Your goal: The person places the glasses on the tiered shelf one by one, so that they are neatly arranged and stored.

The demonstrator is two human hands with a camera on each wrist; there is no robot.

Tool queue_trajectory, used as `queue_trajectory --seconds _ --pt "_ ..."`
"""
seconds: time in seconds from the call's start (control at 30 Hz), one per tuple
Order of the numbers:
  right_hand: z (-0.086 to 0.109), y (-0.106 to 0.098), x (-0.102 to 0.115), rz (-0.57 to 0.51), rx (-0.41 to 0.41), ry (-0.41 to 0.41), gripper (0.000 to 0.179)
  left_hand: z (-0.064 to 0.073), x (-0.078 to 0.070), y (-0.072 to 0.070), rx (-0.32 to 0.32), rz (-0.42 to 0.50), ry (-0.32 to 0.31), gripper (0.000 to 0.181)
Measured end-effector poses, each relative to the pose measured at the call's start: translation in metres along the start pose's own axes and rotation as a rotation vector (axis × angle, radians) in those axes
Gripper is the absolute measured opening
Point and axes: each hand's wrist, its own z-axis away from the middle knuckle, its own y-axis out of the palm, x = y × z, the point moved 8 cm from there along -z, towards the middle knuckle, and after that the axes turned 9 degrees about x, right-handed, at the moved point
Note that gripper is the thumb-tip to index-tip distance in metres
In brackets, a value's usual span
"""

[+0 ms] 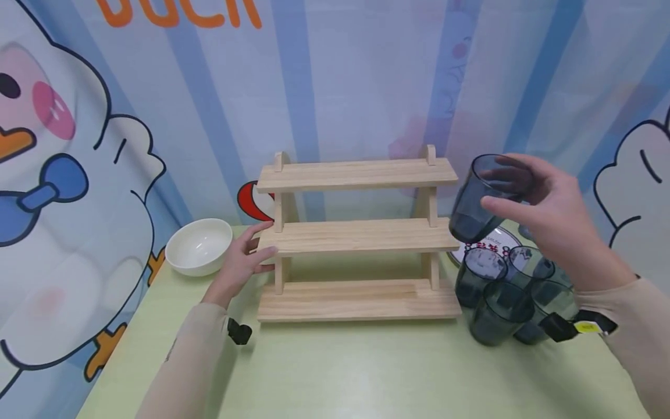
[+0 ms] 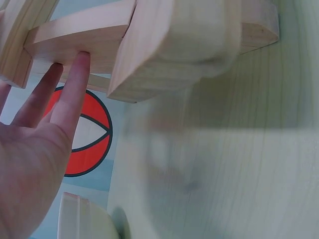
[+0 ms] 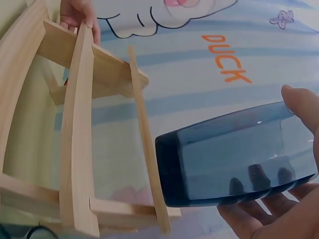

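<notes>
A three-tier wooden display rack (image 1: pixel 361 235) stands on the table in the head view. My left hand (image 1: pixel 242 265) holds its left end at the middle board, the fingers spread above and below the board's edge. In the left wrist view, two fingers (image 2: pixel 75 92) touch the side support. My right hand (image 1: pixel 557 218) grips a dark, see-through glass (image 1: pixel 478 201) just beyond the rack's right end. The glass tilts, base toward lower left, near the top board; in the right wrist view the fingers show through its wall (image 3: pixel 229 154). It appears empty.
Several similar dark glasses (image 1: pixel 501 311) stand grouped at the rack's right, below my right hand. Behind them lies a printed plate (image 1: pixel 502 235), partly hidden. A white bowl (image 1: pixel 199 247) sits at the left rear of the pale green table (image 1: pixel 335 372). A cartoon curtain (image 1: pixel 361 81) hangs behind.
</notes>
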Motion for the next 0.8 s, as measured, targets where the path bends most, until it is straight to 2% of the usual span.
queue_trajectory --seconds 0.13,0.27,0.37,0.57,0.8 --pt "-0.017 0.017 0.008 -0.022 0.021 -0.005 0.066 0.0 -0.002 0.002 0.006 0.009 0.007 0.069" --pt "-0.034 0.037 0.011 -0.173 0.042 -0.015 0.065 0.001 -0.001 0.004 0.006 0.019 0.004 0.069" --pt "-0.047 0.054 0.012 -0.217 0.057 -0.021 0.064 0.002 0.0 0.003 -0.004 0.008 0.007 0.067" --pt "-0.067 0.083 0.015 -0.208 0.064 -0.019 0.066 -0.001 -0.001 0.001 -0.016 -0.006 0.021 0.066" --pt "-0.092 0.105 0.018 -0.222 0.023 -0.028 0.068 -0.003 0.002 -0.002 -0.024 -0.01 0.004 0.066"
